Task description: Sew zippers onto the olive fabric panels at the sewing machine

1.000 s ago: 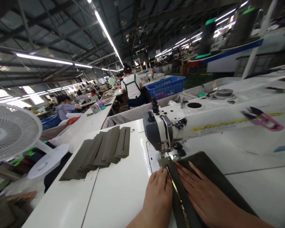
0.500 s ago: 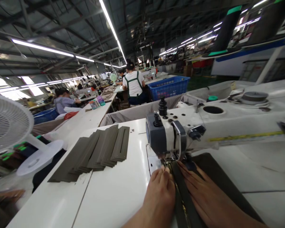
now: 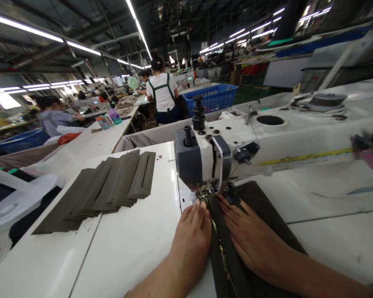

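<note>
Below the head of a white and dark-grey sewing machine (image 3: 191, 159), dark olive fabric (image 3: 262, 207) lies on the table with a gold-toothed zipper (image 3: 224, 260) running along it. My left hand (image 3: 192, 236) is at the zipper's left edge, close to the presser foot, its fingers curled and pressed together on the strip. On the other side, my right hand (image 3: 248, 234) rests flat on the fabric with fingers stretched toward the needle area. The fingertips of both hands are partly hidden near the foot.
Left of the machine, a fanned stack of olive fabric pieces (image 3: 112, 186) lies on the white table (image 3: 130, 244). A white fan base (image 3: 27, 198) stands at far left. A blue basket (image 3: 211, 99) and a seated person (image 3: 163, 91) are ahead. Snips (image 3: 371, 151) hang blurred at right.
The camera view has shifted, so the machine, stack and hands appear further left and higher. Both hands stay beside the zipper at the presser foot.
</note>
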{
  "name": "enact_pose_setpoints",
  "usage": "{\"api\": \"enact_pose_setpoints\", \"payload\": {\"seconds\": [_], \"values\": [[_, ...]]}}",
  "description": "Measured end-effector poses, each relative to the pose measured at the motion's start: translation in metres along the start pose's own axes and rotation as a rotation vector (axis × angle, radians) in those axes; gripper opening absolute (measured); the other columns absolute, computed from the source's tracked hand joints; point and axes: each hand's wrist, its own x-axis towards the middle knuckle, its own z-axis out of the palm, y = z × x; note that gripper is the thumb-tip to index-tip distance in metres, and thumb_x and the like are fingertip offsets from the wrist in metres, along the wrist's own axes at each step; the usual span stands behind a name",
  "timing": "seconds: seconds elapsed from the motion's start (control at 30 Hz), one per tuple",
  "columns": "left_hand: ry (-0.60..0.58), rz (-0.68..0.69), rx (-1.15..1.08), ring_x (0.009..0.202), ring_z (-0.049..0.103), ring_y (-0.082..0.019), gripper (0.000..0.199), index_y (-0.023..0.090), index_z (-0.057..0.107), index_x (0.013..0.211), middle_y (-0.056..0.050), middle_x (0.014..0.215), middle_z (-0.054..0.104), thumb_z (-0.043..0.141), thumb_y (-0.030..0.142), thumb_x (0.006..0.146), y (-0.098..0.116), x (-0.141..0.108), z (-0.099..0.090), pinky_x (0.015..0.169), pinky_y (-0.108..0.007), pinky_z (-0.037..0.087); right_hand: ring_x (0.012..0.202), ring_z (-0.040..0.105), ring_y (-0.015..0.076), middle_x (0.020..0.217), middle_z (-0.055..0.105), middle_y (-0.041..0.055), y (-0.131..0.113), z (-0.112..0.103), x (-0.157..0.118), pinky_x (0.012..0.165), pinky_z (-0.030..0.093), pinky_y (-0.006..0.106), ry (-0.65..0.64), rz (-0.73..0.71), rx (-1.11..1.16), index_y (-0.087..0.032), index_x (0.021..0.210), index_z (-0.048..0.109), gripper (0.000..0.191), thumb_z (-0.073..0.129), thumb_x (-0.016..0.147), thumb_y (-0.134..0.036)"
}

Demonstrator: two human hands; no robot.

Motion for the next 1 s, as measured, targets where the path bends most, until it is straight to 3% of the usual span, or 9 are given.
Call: {"api": "enact_pose_setpoints", "payload": {"seconds": [0.13,0.33,0.77,0.9,1.0], "values": [[-0.012,0.009,0.005,0.106,0.057,-0.026,0.029,0.005,0.056,0.109,-0.019,0.112,0.06,0.032,0.006,0.091,-0.001,0.002,-0.002,0.089,-0.041,0.05,0.13,0.031,0.0281,0.134,0.045,0.0161,-0.002,-0.006,0.002,0.106,0.02,0.055,-0.036,0.051,0.062,-0.007,0.134,0.04,0.049,0.039,0.085,-0.012],[-0.031,0.004,-0.025,0.106,0.056,-0.026,0.025,0.005,0.057,0.105,-0.018,0.111,0.059,0.035,0.008,0.092,-0.002,0.005,-0.005,0.088,-0.041,0.051,0.132,0.026,0.0285,0.135,0.044,0.016,-0.002,-0.005,0.002,0.107,0.019,0.054,0.009,0.066,0.107,-0.007,0.134,0.039,0.048,0.037,0.087,-0.014],[-0.106,-0.034,-0.055,0.097,0.056,-0.023,0.017,0.007,0.058,0.099,-0.013,0.099,0.059,0.042,0.011,0.091,-0.006,0.01,-0.001,0.089,-0.037,0.048,0.125,0.04,0.025,0.131,0.049,0.0157,0.004,0.02,0.004,0.105,0.025,0.051,0.168,0.039,0.053,-0.009,0.128,0.047,0.043,0.037,0.086,-0.013],[-0.094,-0.077,-0.068,0.084,0.056,-0.021,0.019,0.011,0.059,0.09,-0.01,0.088,0.059,0.04,0.013,0.092,-0.011,0.015,-0.003,0.077,-0.035,0.051,0.122,0.043,0.0251,0.127,0.052,0.0161,0.009,0.008,0.009,0.1,0.031,0.052,0.174,0.023,0.029,-0.009,0.127,0.047,0.044,0.037,0.085,-0.01],[-0.076,-0.095,-0.073,0.083,0.056,-0.02,0.019,0.012,0.06,0.089,-0.009,0.089,0.059,0.04,0.012,0.091,-0.012,0.017,-0.006,0.075,-0.033,0.051,0.117,0.048,0.0237,0.122,0.056,0.0143,-0.001,-0.006,-0.001,0.099,0.035,0.047,0.198,0.008,0.043,-0.011,0.124,0.051,0.043,0.041,0.082,-0.011]]}}
